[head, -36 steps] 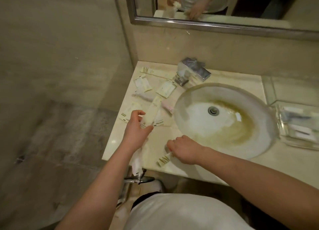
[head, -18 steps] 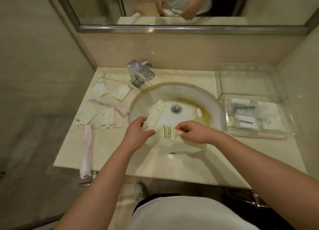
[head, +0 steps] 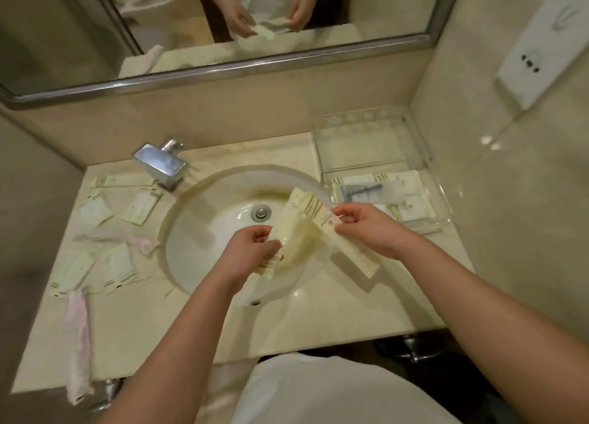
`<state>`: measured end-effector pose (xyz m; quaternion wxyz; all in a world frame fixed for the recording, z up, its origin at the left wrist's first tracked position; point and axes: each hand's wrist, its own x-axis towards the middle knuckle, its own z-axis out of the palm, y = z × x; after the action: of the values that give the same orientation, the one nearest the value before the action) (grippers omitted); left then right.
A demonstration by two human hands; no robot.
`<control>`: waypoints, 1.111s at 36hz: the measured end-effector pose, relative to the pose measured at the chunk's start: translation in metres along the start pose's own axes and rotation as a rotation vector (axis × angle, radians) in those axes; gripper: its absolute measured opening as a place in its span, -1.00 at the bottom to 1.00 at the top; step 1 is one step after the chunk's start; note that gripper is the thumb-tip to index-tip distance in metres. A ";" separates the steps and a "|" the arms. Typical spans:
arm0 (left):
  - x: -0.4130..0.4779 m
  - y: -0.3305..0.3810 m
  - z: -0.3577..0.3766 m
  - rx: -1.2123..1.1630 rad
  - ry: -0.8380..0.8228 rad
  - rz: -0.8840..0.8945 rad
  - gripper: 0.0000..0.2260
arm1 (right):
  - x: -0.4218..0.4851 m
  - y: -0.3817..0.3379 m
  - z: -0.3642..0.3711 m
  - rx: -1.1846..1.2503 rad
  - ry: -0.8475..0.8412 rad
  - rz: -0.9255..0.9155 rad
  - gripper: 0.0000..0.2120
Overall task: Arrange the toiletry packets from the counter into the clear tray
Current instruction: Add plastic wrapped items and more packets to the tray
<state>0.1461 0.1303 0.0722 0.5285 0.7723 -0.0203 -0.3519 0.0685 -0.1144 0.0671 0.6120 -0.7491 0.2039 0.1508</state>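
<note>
Over the sink basin [head: 204,232] my left hand [head: 251,251] grips a cream toiletry packet [head: 290,245] with gold stripes at its lower end. My right hand [head: 366,229] pinches a second long cream packet [head: 338,235] that crosses over the first. The clear tray [head: 439,200] stands on the counter to the right of the basin, with several packets [head: 382,188] lying in its near half. Several more packets [head: 140,205] lie on the counter left of the basin.
A chrome tap [head: 162,164] stands behind the basin on the left. A pink-white cloth [head: 78,344] hangs over the counter's front left edge and another [head: 121,237] lies by the basin. A mirror [head: 223,25] runs along the back wall; a wall [head: 526,200] closes the right side.
Both hands lifted packets off the left counter and carried them right, over the basin. The two packets now cross each other nearer the tray.
</note>
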 end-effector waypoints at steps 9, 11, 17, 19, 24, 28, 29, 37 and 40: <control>0.062 0.038 0.046 0.232 -0.113 0.137 -0.81 | -0.020 0.020 -0.053 0.135 0.323 0.088 -0.68; 0.080 0.047 0.063 0.330 -0.143 0.218 -0.83 | -0.024 0.026 -0.068 0.150 0.461 0.100 -0.71; 0.126 0.069 0.131 0.602 -0.251 0.426 -0.83 | -0.032 0.032 -0.105 0.136 0.748 0.137 -0.80; 0.134 0.073 0.151 0.650 -0.273 0.446 -0.82 | -0.032 0.031 -0.114 0.142 0.763 0.126 -0.76; 0.147 0.063 0.180 0.755 -0.334 0.433 -0.78 | -0.024 0.037 -0.133 0.139 0.790 0.127 -0.74; 0.150 0.052 0.184 0.820 -0.308 0.422 -0.78 | -0.010 0.046 -0.141 0.040 0.718 0.151 -0.76; 0.150 0.049 0.184 0.838 -0.296 0.419 -0.78 | -0.005 0.046 -0.142 -0.003 0.702 0.154 -0.76; 0.138 0.038 0.190 0.915 -0.132 0.556 -0.76 | 0.029 0.045 -0.141 -0.373 0.340 0.109 -0.81; 0.126 0.025 0.178 0.885 0.036 0.565 -0.78 | 0.039 0.039 -0.140 -0.439 0.234 0.102 -0.81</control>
<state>0.1483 -0.0747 -0.0068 0.2261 0.8919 -0.3656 -0.1401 0.0801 -0.2628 0.0442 0.3985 -0.8651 0.2732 0.1345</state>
